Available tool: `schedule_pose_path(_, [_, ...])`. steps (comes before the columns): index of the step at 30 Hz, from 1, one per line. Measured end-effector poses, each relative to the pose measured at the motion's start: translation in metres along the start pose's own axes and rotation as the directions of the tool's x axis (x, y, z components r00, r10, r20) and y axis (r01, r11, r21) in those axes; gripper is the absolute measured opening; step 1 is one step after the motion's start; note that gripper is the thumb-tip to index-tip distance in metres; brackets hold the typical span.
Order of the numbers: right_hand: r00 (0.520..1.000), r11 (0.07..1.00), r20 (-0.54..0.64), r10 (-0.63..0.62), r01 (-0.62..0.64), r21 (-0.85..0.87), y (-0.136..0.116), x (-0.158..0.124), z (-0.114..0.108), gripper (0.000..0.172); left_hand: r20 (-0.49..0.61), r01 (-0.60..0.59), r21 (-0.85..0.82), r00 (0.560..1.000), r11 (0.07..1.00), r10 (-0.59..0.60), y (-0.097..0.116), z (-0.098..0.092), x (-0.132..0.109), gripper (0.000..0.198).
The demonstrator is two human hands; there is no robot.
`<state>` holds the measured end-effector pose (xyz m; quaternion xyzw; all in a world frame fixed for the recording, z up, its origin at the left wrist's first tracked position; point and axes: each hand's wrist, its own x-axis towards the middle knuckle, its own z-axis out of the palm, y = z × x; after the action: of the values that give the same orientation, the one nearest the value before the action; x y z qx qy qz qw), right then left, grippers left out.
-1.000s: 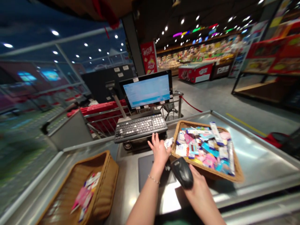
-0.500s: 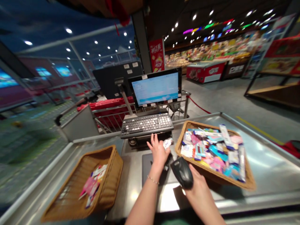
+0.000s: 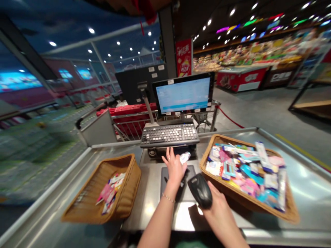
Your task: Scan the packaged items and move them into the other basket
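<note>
My left hand (image 3: 175,169) holds a small white packet (image 3: 184,157) at its thumb side, other fingers (image 3: 168,153) spread; my right hand (image 3: 219,204) wraps the black scanner (image 3: 200,191). Packet is over the tabletop (image 3: 150,186), just short of the keyboard (image 3: 169,135). Judged light, soft, slippery: best pinched at one edge. Scanner likely stiff. Full basket (image 3: 238,195) to my right, sparser basket (image 3: 129,192) left

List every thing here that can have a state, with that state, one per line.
Left hand: holding a small white packet
Right hand: gripping the handheld scanner
Front monitor: screen lit
Rear monitor: back turned, on or off not visible
Keyboard: keys facing up
Left wicker basket: partly filled with packets
Right wicker basket: heaped with packaged goods
</note>
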<state>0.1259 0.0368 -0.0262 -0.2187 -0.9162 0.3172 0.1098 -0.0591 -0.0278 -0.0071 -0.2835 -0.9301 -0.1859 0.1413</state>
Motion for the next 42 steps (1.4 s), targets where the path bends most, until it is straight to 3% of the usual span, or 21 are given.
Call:
schedule_pose_path(6, [0.996, 1.0, 0.084, 0.004, -0.006, 0.029, -0.009, 0.003, 0.0, 0.054, -0.015, 0.038, 0.003, 0.999, 0.999, -0.038, -0.011, 0.0, -0.001, 0.021])
schedule_pose_path(27, [0.982, 0.975, 0.137, -0.13, 0.102, 0.196, -0.029, 0.009, 0.006, 0.046, -0.05, 0.218, 0.046, 0.975, 0.975, -0.216, -0.049, -0.016, -0.021, 0.024])
schedule_pose_path(37, [0.971, 0.943, 0.088, -0.222, 0.19, 0.273, -0.037, 0.007, 0.005, 0.04, -0.067, 0.281, 0.051, 0.959, 0.958, -0.277, -0.057, -0.027, -0.033, 0.025])
schedule_pose_path(42, [0.978, 0.955, 0.086, -0.192, 0.165, 0.247, -0.034, 0.007, 0.013, 0.039, -0.069, 0.299, 0.062, 0.953, 0.952, -0.295, -0.058, -0.034, -0.037, 0.024])
